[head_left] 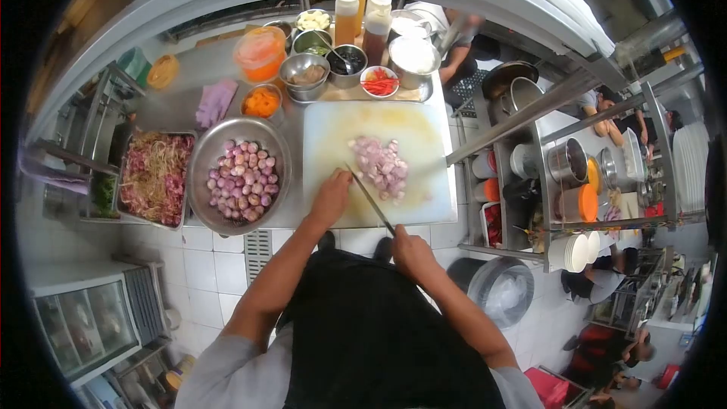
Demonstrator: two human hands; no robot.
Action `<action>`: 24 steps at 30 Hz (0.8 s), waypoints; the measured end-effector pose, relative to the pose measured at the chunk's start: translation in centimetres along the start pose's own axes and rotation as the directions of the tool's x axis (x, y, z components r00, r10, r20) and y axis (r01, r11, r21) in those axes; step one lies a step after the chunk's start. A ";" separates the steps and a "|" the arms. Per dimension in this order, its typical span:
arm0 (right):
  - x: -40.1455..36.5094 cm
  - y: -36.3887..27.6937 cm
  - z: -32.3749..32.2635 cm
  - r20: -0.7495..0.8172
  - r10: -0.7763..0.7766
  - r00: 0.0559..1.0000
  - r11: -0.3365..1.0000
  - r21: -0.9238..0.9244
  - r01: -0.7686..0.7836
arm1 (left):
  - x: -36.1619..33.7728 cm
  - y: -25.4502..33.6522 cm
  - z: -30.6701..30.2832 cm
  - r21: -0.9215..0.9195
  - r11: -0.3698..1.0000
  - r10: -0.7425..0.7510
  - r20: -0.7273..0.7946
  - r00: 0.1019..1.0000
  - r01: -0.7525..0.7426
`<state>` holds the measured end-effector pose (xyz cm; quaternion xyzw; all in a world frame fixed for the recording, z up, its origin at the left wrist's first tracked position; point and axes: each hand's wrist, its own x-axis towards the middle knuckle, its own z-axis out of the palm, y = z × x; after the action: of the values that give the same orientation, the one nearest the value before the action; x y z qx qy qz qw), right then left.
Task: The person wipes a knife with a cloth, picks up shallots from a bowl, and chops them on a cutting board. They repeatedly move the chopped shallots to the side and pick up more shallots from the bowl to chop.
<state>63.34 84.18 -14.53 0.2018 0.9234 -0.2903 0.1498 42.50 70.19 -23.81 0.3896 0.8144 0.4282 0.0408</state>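
My right hand (413, 252) is closed round the handle of a knife (371, 199) at the front edge of the white cutting board (322, 129). The blade slants up and left across the board. Beside its tip is my left hand (332, 195), fingers curled together and turned down; whatever they hold is hidden. A pile of cut shallots (381, 167) lies on the board, just right of the blade's tip. Left of the board, a metal bowl (198, 193) holds many whole purple shallots (242, 179).
A tray of stringy reddish trimmings (157, 174) stands far left. Behind the board are an orange tub (259, 53), sauce bottles (347, 19), metal bowls (304, 72) and red sliced peppers (379, 82). A metal post (522, 117) slants at right. A lined bin (500, 293) stands on the floor. Other people work at right.
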 end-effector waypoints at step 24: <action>-0.4 0.4 0.5 0.008 0.003 1.000 1.000 0.004 -0.003 | -0.4 0.4 0.2 -0.021 1.000 -0.022 -0.001 1.000 0.022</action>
<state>63.90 84.03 -14.99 0.2022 0.9219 -0.2926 0.1535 43.12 70.17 -23.74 0.3801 0.8139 0.4366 0.0492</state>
